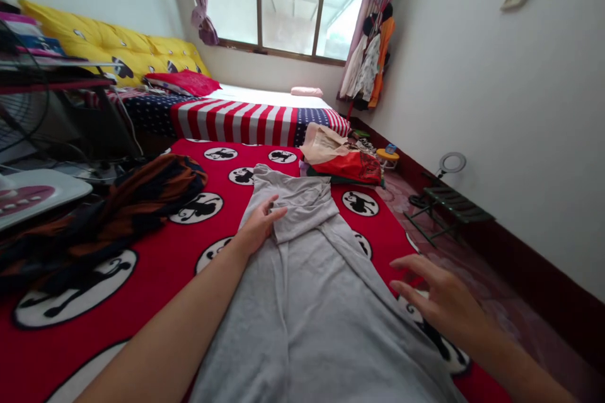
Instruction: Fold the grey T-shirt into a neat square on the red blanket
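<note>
In the head view, we see the grey garment [312, 302] stretched from near to far along the middle of the red blanket [161, 264], its far part doubled over in a loose flap. Our left hand [259, 223] rests at the left edge of that flap, thumb and forefinger apart; the other fingers are partly hidden. Our right hand [439, 299] hovers right of the garment, its fingers apart, curved and holding nothing. We judge the step in hand to be arranging the cloth, and the next move seems to call for a light grip on the top layer alone, with the right hand brought in to the edge, since creases could drag the layers together. On the left lies a heap of brown and black cloth [146, 192], and a red bag [352, 167] sits just beyond the garment's far right, limiting room there. The folding stool [456, 204] on the right and the bed [236, 119] at the far end stand clear of our reach.
</note>
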Demonstrator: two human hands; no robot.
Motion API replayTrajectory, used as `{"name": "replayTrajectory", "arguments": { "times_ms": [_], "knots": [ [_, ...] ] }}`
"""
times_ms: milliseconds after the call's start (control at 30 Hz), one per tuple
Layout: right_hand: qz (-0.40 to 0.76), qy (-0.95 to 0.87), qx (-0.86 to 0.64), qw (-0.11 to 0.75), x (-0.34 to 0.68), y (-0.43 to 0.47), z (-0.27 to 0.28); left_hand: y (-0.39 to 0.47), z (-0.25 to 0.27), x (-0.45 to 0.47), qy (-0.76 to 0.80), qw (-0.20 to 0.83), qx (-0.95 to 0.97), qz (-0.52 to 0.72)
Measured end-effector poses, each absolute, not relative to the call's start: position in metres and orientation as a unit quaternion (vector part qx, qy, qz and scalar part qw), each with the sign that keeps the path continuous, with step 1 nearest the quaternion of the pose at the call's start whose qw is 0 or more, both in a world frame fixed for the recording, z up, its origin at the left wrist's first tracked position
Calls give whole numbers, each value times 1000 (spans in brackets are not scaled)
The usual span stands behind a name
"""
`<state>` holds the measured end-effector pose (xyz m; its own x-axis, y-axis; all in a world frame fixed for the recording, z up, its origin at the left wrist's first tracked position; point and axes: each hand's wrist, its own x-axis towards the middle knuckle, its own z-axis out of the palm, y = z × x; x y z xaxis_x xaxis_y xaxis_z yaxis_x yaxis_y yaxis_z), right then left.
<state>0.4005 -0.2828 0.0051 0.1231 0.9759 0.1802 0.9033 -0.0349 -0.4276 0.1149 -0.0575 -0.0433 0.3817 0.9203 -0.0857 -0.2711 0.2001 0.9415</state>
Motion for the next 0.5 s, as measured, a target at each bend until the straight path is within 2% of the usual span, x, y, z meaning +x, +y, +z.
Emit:
{"name": "replayTrajectory", "arguments": {
  "times_ms": [67, 167, 267, 400, 500],
  "knots": [
    [89, -628, -754, 172, 408, -312, -8, -56, -45, 115, 391, 616, 548, 409],
    [89, -604, -785, 104, 402, -345, -20, -53, -41, 112, 444, 441, 690, 363],
    [84, -598, -794, 70, 393, -362, -26, -53, -37, 108, 465, 324, 764, 309],
    [109, -588, -795, 100, 388, -366, -27, -56, -33, 107, 495, 311, 760, 286],
    [160, -576, -782, 177, 382, -363, -16, -56, -21, 112, 487, 403, 695, 341]
  ]
}}
